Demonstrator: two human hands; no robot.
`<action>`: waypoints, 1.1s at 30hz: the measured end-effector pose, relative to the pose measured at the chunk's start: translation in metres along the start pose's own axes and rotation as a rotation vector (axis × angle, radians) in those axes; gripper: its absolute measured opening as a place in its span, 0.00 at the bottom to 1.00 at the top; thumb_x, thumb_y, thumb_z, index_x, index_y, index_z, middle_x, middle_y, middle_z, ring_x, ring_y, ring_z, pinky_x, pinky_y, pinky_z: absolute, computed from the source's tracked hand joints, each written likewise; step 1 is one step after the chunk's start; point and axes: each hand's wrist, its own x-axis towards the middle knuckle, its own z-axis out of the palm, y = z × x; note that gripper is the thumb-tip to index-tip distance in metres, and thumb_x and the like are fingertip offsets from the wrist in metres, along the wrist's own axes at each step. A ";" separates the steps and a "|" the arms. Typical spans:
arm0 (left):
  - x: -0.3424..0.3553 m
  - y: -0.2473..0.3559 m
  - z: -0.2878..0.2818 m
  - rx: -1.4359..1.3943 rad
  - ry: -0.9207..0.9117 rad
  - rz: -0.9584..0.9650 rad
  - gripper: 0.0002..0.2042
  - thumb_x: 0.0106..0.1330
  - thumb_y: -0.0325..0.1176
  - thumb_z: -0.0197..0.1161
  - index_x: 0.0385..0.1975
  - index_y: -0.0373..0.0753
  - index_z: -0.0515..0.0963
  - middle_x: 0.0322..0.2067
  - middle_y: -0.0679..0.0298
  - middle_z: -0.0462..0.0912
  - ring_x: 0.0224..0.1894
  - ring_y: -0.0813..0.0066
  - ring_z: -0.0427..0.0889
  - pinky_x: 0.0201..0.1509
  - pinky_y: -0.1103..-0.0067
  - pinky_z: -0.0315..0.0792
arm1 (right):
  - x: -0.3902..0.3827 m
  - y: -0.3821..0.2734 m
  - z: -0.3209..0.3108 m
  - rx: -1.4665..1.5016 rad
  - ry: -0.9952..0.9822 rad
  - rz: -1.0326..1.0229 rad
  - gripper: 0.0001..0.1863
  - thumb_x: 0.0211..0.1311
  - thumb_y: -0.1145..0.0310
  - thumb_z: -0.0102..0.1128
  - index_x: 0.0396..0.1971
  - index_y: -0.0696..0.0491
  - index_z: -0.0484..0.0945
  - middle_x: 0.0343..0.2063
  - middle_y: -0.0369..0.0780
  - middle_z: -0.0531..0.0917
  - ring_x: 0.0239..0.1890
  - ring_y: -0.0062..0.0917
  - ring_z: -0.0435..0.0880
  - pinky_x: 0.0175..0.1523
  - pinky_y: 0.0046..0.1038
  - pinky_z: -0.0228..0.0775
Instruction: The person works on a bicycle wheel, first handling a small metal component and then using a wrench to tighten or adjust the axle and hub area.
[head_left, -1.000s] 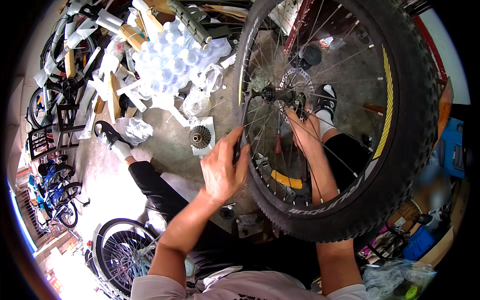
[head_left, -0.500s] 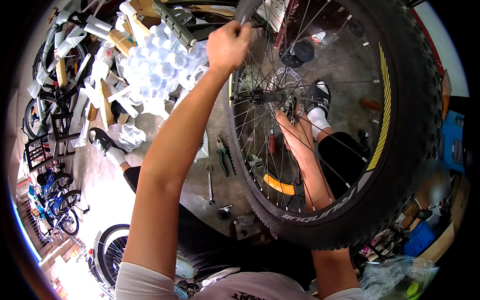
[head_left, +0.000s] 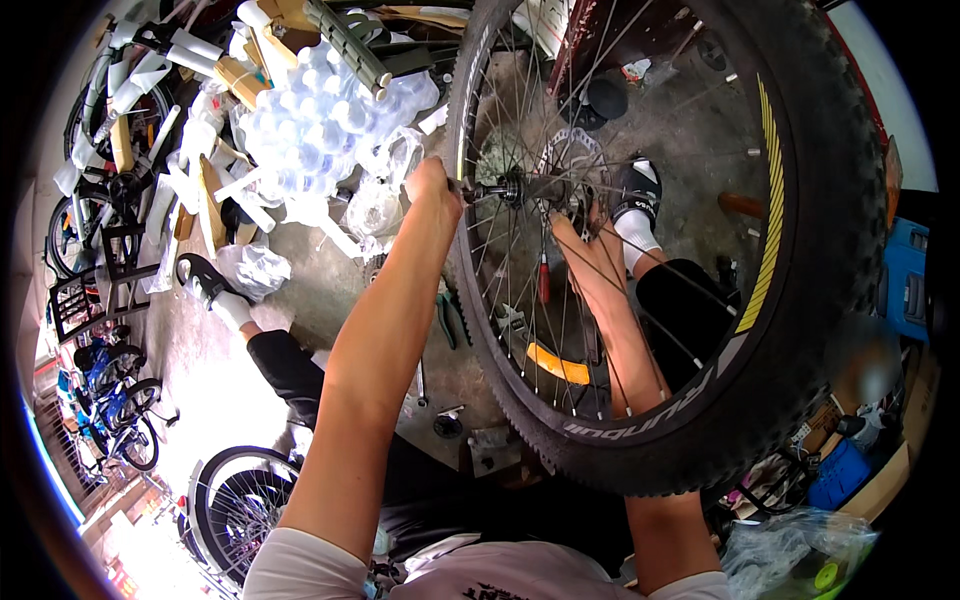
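A large bicycle wheel (head_left: 800, 330) with a knobby black tyre stands tilted before me, its spokes spreading from the hub (head_left: 512, 187). My left hand (head_left: 432, 188) is closed at the axle end sticking out on the left side of the hub; its fingertips are partly hidden. Seen through the spokes, my right hand (head_left: 590, 250) reaches behind the wheel, with its fingers curled at the hub beside the silver brake disc (head_left: 572, 150). Green-handled pliers (head_left: 453, 318) and a spanner (head_left: 420, 385) lie on the floor, partly behind my left forearm and next to the tyre.
Shrink-wrapped clear bottles (head_left: 320, 125) lie at the upper left, amid cardboard and foam scraps. A red-handled screwdriver (head_left: 544, 280) shows through the spokes. Several bicycles (head_left: 125, 405) stand far left, and another wheel (head_left: 235, 510) at the lower left. A blue case (head_left: 905, 285) stands right.
My left hand has come down from beside the upper rim to the axle end. My right hand stays behind the spokes, and the wheel has barely shifted.
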 end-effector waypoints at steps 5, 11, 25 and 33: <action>-0.036 0.005 0.019 -0.220 0.062 -0.033 0.03 0.65 0.29 0.57 0.31 0.38 0.74 0.26 0.64 0.72 0.23 0.70 0.70 0.24 0.67 0.67 | 0.003 0.006 -0.012 -0.194 0.043 -0.038 0.17 0.66 0.55 0.64 0.37 0.52 0.70 0.16 0.33 0.72 0.11 0.20 0.70 0.15 0.26 0.59; -0.034 0.013 0.011 -0.016 0.059 0.059 0.10 0.66 0.32 0.56 0.40 0.32 0.79 0.35 0.57 0.81 0.31 0.62 0.83 0.28 0.64 0.80 | 0.005 0.016 -0.007 -0.145 0.032 -0.093 0.17 0.65 0.56 0.64 0.40 0.54 0.71 0.21 0.35 0.75 0.17 0.21 0.72 0.22 0.27 0.62; -0.152 -0.069 -0.115 0.299 -0.240 0.198 0.15 0.75 0.43 0.57 0.31 0.38 0.78 0.21 0.74 0.71 0.23 0.85 0.67 0.26 0.82 0.60 | 0.015 0.032 -0.009 -0.050 0.057 -0.189 0.09 0.67 0.65 0.64 0.38 0.53 0.75 0.21 0.32 0.76 0.22 0.14 0.73 0.26 0.21 0.60; -0.179 -0.065 -0.162 0.273 -0.482 0.413 0.16 0.81 0.43 0.48 0.50 0.35 0.74 0.27 0.68 0.74 0.28 0.81 0.71 0.36 0.81 0.68 | 0.010 0.024 -0.015 -0.044 -0.024 -0.064 0.20 0.61 0.64 0.67 0.48 0.61 0.75 0.33 0.38 0.84 0.34 0.21 0.78 0.43 0.29 0.71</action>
